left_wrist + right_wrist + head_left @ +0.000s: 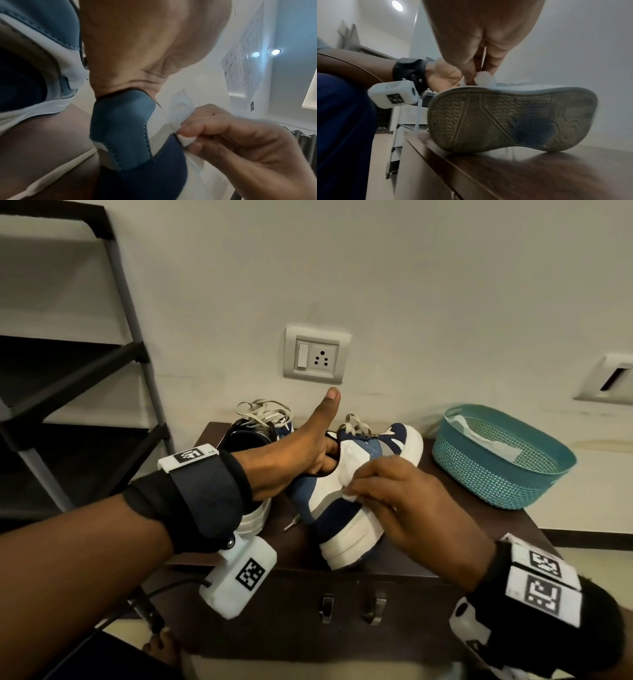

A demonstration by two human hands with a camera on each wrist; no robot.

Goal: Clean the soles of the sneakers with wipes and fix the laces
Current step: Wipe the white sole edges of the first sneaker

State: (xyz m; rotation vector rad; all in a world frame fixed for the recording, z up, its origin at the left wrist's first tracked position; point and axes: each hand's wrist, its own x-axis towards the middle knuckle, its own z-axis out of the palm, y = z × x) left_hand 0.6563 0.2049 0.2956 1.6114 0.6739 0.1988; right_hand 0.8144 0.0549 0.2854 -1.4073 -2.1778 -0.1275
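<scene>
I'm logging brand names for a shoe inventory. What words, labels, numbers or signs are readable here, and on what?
None can be read for sure.
White printed sheet on the wall: gridded text, too blurred.
Black-and-white square code tags on the wrist bands: patterns, no words.
Blue-and-white sneaker: no brand visible.

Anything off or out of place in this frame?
The wipe in the right hand rubs the held sneaker's side, while its grimy sole goes unwiped. Laces on the other sneaker lie loose.

Glossy wood cabinet [479, 518], probably laminate.
</scene>
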